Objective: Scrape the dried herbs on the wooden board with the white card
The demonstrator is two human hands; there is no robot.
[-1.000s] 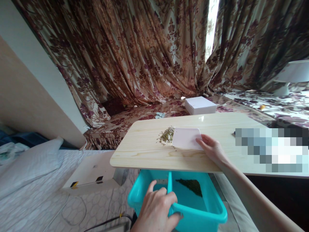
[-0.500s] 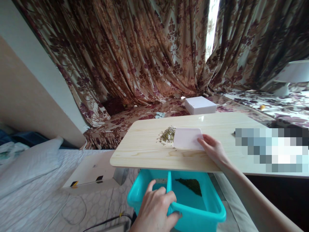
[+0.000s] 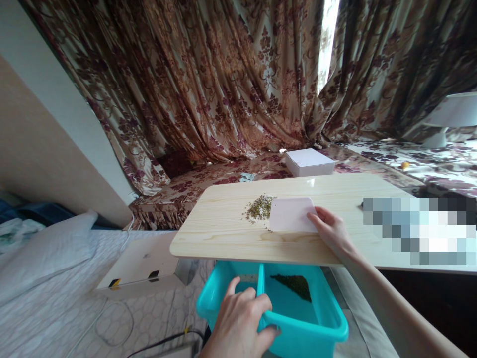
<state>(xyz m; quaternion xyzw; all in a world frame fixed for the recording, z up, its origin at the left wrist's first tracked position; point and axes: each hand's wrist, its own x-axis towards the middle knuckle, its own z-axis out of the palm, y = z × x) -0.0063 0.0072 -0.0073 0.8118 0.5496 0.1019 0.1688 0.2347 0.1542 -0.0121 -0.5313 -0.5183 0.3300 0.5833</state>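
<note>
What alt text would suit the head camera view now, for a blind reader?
A right hand holds a pale flat card against a green-and-white grainy pile on a wood-grain table; the left hand rests on a divided turquoise bin below.

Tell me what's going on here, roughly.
A person's right hand holds a flat white scraper on the wooden tabletop, its edge against a loose pile of mixed green and whitish grains. The left hand grips the near rim of a divided turquoise bin. Dark green grains lie in its right compartment.
</note>
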